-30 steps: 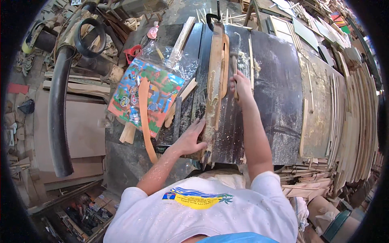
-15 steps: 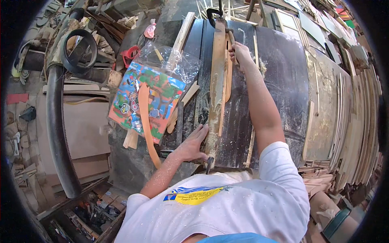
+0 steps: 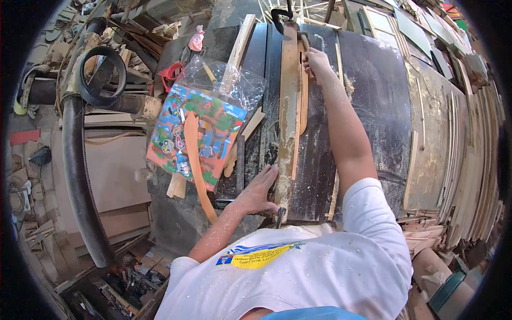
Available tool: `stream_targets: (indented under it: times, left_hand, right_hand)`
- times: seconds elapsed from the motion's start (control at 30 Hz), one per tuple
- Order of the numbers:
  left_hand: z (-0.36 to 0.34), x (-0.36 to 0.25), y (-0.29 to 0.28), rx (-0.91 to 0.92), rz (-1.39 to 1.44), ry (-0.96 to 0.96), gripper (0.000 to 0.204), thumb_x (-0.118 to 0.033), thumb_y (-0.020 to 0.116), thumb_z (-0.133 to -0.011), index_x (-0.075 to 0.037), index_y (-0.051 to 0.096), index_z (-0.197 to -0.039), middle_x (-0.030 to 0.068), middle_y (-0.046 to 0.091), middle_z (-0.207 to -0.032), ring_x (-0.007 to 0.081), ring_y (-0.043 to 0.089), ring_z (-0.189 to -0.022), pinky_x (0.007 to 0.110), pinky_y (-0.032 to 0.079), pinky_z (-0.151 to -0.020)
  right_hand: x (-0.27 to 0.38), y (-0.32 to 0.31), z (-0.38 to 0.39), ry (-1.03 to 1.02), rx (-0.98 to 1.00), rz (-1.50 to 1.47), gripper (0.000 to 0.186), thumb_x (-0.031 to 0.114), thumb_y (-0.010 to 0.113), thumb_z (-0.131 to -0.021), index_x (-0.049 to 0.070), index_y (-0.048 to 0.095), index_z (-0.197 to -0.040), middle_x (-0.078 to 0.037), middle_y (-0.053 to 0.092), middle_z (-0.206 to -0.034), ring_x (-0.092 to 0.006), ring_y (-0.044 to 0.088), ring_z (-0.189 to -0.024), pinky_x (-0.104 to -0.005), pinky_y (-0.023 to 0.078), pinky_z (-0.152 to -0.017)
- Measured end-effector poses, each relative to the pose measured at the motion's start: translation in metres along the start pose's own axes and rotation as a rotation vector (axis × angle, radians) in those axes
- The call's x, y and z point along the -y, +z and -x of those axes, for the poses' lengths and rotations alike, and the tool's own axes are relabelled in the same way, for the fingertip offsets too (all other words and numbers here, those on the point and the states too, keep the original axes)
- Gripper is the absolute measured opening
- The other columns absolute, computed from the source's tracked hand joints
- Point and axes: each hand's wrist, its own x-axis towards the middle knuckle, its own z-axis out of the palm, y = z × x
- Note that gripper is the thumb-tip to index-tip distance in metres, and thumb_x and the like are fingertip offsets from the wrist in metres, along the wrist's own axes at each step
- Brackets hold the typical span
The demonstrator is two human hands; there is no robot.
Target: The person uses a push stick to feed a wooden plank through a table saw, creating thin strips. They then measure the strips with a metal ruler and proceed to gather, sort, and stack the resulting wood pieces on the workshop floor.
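My right hand (image 3: 318, 63) reaches to the far part of a dark, dust-covered work table (image 3: 373, 96), its fingers closed round a short wooden stick (image 3: 304, 42). The stick stands beside a long wooden board (image 3: 288, 101) that runs away from me. Flat against the board's right side lie a thin wooden strip (image 3: 295, 157) and a wider brown strip (image 3: 304, 114) with a rounded near end. Fingers spread, my left hand (image 3: 258, 193) rests at the board's near left side. A black clamp (image 3: 277, 20) grips the far end, and a dark clamp part (image 3: 280, 216) shows at the near end.
Left of the board lie a colourful printed sheet (image 3: 176, 133) in clear plastic, a curved wooden piece (image 3: 193, 154) and a red tape dispenser (image 3: 170, 74). A dark curved frame with a toothed edge (image 3: 80, 176) stands farther left. Long wood strips (image 3: 480, 160) are stacked at right.
My right hand has moved slightly farther from me with the wooden stick. The left hand stays at the board's near end. The whole view has shifted a little.
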Motion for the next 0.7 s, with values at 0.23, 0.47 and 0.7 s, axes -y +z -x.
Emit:
stream_targets:
  times: [0.23,0.47,0.7]
  left_hand:
    - [0.000,0.000,0.001,-0.008,0.019,0.001,0.135,-0.040,0.092,-0.055,0.002,0.016,-0.157,0.0218,0.022,-0.163,0.0398,0.018,-0.152,0.044,0.023,-0.124]
    - [-0.001,-0.003,-0.002,0.004,0.016,-0.020,0.132,-0.039,0.092,-0.056,0.003,0.018,-0.156,0.0229,0.024,-0.162,0.0398,0.019,-0.152,0.044,0.024,-0.124]
    - [-0.001,-0.006,-0.003,-0.005,0.026,-0.024,0.131,-0.035,0.093,-0.056,0.003,0.017,-0.156,0.0236,0.024,-0.162,0.0399,0.019,-0.151,0.044,0.023,-0.124]
  right_hand:
    - [0.005,-0.002,-0.002,0.053,-0.017,-0.086,0.012,0.009,0.050,-0.096,0.012,0.061,-0.098,-0.001,0.053,-0.076,-0.0066,0.047,-0.055,-0.0205,0.041,-0.042]
    - [0.003,-0.011,-0.005,-0.042,0.009,0.037,0.016,0.010,0.049,-0.096,0.013,0.064,-0.103,0.001,0.053,-0.073,-0.0063,0.048,-0.054,-0.0207,0.042,-0.043]
    - [-0.008,-0.010,0.004,-0.059,-0.019,-0.017,0.017,0.010,0.048,-0.097,0.007,0.062,-0.105,-0.001,0.054,-0.073,-0.0089,0.051,-0.056,-0.0253,0.044,-0.047]
